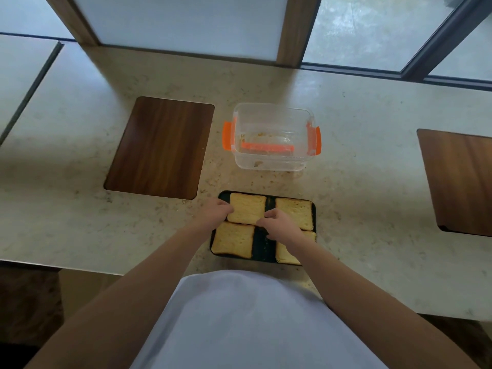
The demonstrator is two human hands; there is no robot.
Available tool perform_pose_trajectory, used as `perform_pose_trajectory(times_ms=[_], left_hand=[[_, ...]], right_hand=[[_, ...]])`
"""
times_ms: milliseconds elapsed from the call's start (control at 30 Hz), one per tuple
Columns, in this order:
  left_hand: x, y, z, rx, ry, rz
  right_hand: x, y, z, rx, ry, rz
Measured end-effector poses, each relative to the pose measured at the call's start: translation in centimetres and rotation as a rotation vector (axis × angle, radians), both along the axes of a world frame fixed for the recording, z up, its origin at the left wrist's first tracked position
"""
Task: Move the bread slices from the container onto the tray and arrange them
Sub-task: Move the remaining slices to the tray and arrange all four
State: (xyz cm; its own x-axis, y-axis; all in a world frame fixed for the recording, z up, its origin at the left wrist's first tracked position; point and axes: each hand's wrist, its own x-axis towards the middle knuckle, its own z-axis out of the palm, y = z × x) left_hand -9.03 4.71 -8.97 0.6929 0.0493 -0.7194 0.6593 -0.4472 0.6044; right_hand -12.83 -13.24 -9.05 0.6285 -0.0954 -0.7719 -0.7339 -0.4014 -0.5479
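Four bread slices [247, 212] lie flat on the dark tray [267, 251], which sits on the desk [372, 182] just nearer you than the clear container [271, 137], now holding only crumbs. Your left hand [218, 212] and right hand [277, 226] pinch opposite side edges of the slice on the tray's far left, fingers [269, 214] curled onto the crust. It looks light, soft and easily torn, so hold by the firmer crust and slide gently. Slices sit close to the tray's rim; the dark strip down its middle is the only spare room.
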Motion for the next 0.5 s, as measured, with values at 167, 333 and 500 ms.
perform_pose_trajectory(times_ms=[167,333,500], left_hand=[[-0.4,0.4,-0.2,-0.029,0.020,0.043],[-2.4,2.1,-0.5,-0.080,0.055,0.129],[-4.9,3.1,-1.1,-0.099,0.095,0.143]], right_hand=[[-0.3,-0.2,-0.2,0.016,-0.001,-0.019],[-1.6,0.6,-0.1,0.140,0.120,-0.107],[-3.0,1.3,-0.5,0.157,0.147,-0.065]])
